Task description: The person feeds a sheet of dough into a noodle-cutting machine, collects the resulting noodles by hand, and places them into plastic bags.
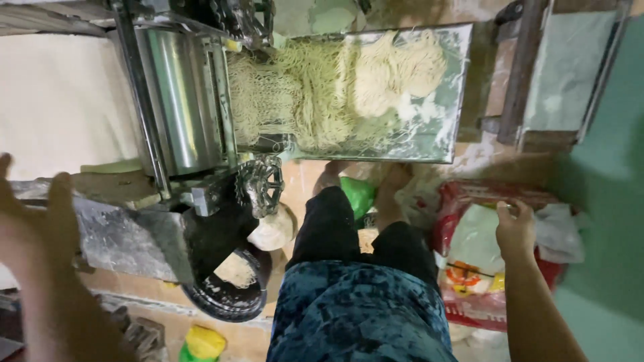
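We look down on a noodle-cutting machine (181,100) that fills the upper left; its steel roller housing has its long axis running away from us, up the picture. A wide pale dough sheet (60,100) lies flat to its left. On the machine's right side a steel tray (449,94) juts out toward the right edge, and a mass of pale cut noodles (335,87) is spread across it, the strands running mostly left to right away from the rollers, with a thicker heap toward the tray's far end.

Below the tray stand our legs in dark trousers (355,268), feet pointing up the picture. To their right sits a red-and-white sack (483,261) with white bags bunched in its mouth.

Our right hand (515,228) hangs just above that sack, fingers loosely curled and half open, holding nothing. Our left hand (33,214) is blurred at the left edge beside the machine's floury frame; fingers look raised, but we cannot tell whether it grips anything.

A small cast handwheel (260,184) sits under the rollers.
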